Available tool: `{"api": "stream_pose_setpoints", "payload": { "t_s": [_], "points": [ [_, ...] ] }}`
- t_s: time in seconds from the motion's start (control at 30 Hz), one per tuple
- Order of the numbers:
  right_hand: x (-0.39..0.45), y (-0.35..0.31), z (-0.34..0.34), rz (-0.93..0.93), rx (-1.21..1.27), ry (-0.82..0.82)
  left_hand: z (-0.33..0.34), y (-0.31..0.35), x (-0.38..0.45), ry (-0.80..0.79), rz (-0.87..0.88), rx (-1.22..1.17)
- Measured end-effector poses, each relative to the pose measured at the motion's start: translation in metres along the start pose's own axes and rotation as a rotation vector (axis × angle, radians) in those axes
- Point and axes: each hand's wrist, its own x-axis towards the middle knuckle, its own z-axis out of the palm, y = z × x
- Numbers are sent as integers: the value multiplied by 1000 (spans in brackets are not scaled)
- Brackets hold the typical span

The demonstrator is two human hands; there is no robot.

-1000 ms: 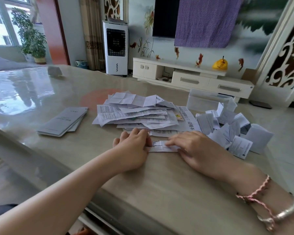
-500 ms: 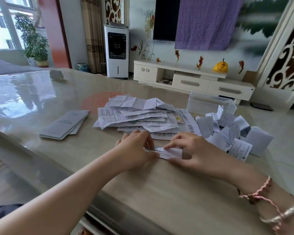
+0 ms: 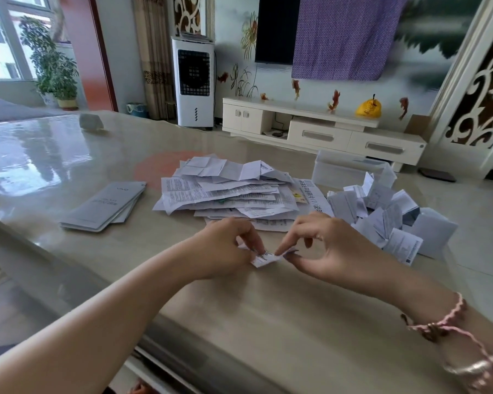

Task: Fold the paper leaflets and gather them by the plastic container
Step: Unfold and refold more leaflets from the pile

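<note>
My left hand (image 3: 225, 248) pinches the left end of a small folded leaflet (image 3: 264, 258), thumb and fingers curled onto it. My right hand (image 3: 329, 247) pinches its right end between thumb and index fingertip; the other fingers are loosely curled. The leaflet sits low over the table (image 3: 239, 314), near the front edge; can't tell if it touches the surface.

Just beyond my hands: pile of unfolded leaflets (image 3: 231, 191), flat and overlapping. To its right, touching it, a heap of folded leaflets (image 3: 382, 211), loosely piled. That heap lies just in front of the plastic container (image 3: 350, 170), a translucent box at the far right of the table.

Left of the unfolded pile, well apart: stack of grey booklets (image 3: 104, 207), fanned slightly.

Bracelets (image 3: 450, 331) on my right wrist: pink braided cord, silver band.
</note>
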Motion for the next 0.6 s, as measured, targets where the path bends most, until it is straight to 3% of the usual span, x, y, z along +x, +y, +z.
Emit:
{"api": "stream_pose_setpoints", "payload": {
  "t_s": [0.17, 0.4, 0.53, 0.6],
  "points": [
    [11, -3, 10, 124, 172, -27, -1, 0, -4, 17, -34, -67],
    [22, -2, 38, 166, 19, -31, -1, -9, -7, 151, -114, -58],
    [21, -6, 43, 171, -42, -12, -2, -5, -12, 226, -2, 20],
    [21, -7, 45, 166, -67, 7, 0, -3, -14, 187, 18, 63]
  ]
}}
